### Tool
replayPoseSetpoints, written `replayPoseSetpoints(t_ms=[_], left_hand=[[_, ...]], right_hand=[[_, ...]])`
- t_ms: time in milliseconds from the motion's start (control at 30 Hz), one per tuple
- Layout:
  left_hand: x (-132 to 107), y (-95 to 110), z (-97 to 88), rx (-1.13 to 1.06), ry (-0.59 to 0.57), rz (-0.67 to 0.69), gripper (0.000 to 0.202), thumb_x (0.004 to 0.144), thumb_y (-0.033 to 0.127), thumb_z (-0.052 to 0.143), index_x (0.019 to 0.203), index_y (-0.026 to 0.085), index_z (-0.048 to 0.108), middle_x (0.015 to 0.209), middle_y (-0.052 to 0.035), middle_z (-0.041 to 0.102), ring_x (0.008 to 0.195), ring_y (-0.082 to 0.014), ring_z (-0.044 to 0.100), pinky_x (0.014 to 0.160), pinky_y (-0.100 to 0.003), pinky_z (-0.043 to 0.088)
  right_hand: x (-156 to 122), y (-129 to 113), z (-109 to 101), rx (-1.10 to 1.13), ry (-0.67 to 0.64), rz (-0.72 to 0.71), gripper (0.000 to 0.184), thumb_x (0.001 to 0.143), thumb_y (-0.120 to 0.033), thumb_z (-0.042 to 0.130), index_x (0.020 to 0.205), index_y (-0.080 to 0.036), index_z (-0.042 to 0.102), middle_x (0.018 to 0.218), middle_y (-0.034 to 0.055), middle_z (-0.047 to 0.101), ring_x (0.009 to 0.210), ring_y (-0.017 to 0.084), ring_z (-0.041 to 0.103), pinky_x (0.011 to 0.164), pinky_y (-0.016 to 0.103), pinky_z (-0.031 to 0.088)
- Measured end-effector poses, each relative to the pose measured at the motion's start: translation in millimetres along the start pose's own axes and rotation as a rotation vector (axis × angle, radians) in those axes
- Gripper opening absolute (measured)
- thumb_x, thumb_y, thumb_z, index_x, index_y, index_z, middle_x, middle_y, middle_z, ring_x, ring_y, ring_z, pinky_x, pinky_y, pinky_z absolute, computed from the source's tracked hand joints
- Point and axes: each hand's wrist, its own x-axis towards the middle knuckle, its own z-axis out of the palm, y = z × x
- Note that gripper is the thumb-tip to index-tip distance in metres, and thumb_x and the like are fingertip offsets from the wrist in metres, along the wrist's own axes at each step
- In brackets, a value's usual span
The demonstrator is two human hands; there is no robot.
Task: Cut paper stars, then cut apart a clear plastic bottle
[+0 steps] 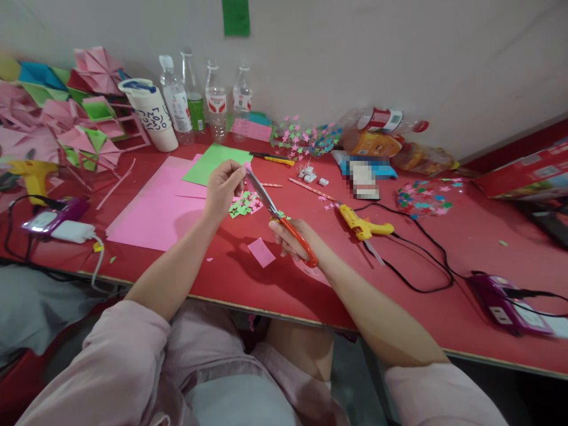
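My left hand [224, 189] pinches a small piece of pink paper [247, 167], partly covered by the fingers. Orange-handled scissors [298, 238] are gripped in my right hand [290, 236], their blades pointing up and left to the pink piece. Whether the blades touch the paper I cannot tell. Below the hands lies a heap of green and pink paper stars [243, 205]. A small pink paper rectangle [261, 252] rests on the red table nearer to me. Large pink sheets [155, 207] and a green sheet [215, 164] spread out to the left.
Several plastic bottles [216, 106] and a white cup [151, 115] stand along the wall. A yellow glue gun [364, 225] with its cord lies at right, near a purple power strip [506, 302]. A yellow-handled cutter [277, 160] lies behind the hands. Folded paper shapes [66, 112] crowd the left.
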Motion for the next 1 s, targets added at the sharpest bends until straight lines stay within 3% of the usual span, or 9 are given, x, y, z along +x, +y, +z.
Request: replayPoseSetpoints(t_ms=[300, 467, 733, 1000], left_hand=[[-0.2, 0.6, -0.4, -0.044, -0.014, 0.000, 0.020, 0.079, 0.015, 0.057, 0.060, 0.018, 0.052, 0.042, 0.0074, 0.046, 0.035, -0.0024, 0.039, 0.036, -0.015, 0.029], [1.8, -0.4, -3.3, -0.094, -0.017, -0.006, 0.016, 0.076, 0.013, 0.058, 0.062, 0.018, 0.054, 0.045, 0.0069, 0.048, 0.038, -0.0029, 0.041, 0.038, -0.015, 0.031], [0.9, -1.9, 0.3, -0.125, -0.002, -0.019, 0.015, 0.076, 0.015, 0.062, 0.063, 0.017, 0.055, 0.047, 0.0072, 0.048, 0.040, -0.0017, 0.042, 0.040, -0.015, 0.032], [-0.4, -7.3, 2.3, -0.202, -0.046, -0.011, 0.016, 0.078, 0.020, 0.066, 0.066, 0.017, 0.056, 0.050, 0.0069, 0.047, 0.043, -0.0019, 0.043, 0.044, -0.016, 0.033]], right_hand=[[-11.0, -8.9, 1.1, -0.059, 0.026, -0.028, 0.051, 0.079, -0.066, 0.058, 0.059, -0.020, 0.048, 0.034, -0.0079, 0.036, 0.028, 0.007, 0.040, 0.033, 0.020, 0.038], [-14.4, -14.4, -0.3, -0.065, 0.003, -0.009, 0.050, 0.080, -0.065, 0.057, 0.060, -0.020, 0.048, 0.034, -0.0075, 0.034, 0.031, 0.009, 0.045, 0.030, 0.019, 0.033], [-12.1, -9.1, 3.5, 0.043, -0.038, -0.048, 0.050, 0.082, -0.064, 0.054, 0.059, -0.021, 0.046, 0.032, -0.0100, 0.033, 0.027, 0.006, 0.034, 0.043, 0.023, 0.047], [-14.8, -10.6, 4.9, 0.060, -0.055, -0.069, 0.049, 0.083, -0.063, 0.053, 0.060, -0.021, 0.047, 0.032, -0.0099, 0.034, 0.027, 0.006, 0.034, 0.046, 0.023, 0.049]])
